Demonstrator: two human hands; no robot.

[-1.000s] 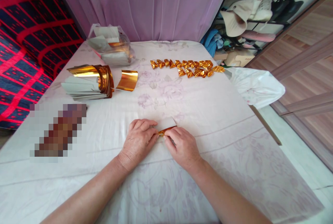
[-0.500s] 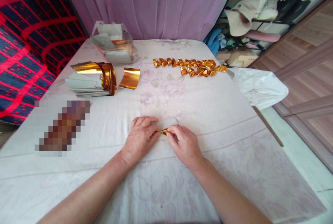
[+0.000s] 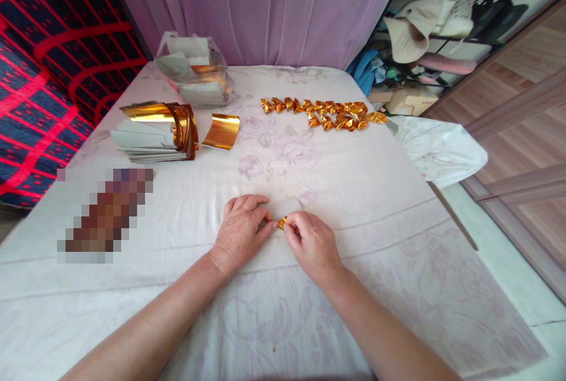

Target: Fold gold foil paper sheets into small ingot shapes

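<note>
A sheet of gold foil paper (image 3: 290, 204) lies pale side up on the cloth, its near edge folded over to show gold. At that fold my left hand (image 3: 242, 225) pinches the left part between thumb and forefinger. My right hand (image 3: 312, 245) is closed on the right part, fingertips bent down over it. A small gold triangle shows between the two hands; the rest of the fold is hidden by fingers. Beyond, to the right, lie rows of folded gold foil pieces (image 3: 327, 111). A single curved gold sheet (image 3: 222, 131) rests at the left.
A stack of gold foil paper (image 3: 154, 139) stands at the left, before a clear plastic bag (image 3: 194, 74) of more sheets. A blurred-out object (image 3: 106, 210) lies nearer. The flowered cloth (image 3: 274, 310) covers the table. A white plastic bag (image 3: 442, 151) hangs at the right edge.
The gold part between my fingers has turned from a narrow strip into a small triangle. My left fingertips have shifted slightly; both hands stay in the same place.
</note>
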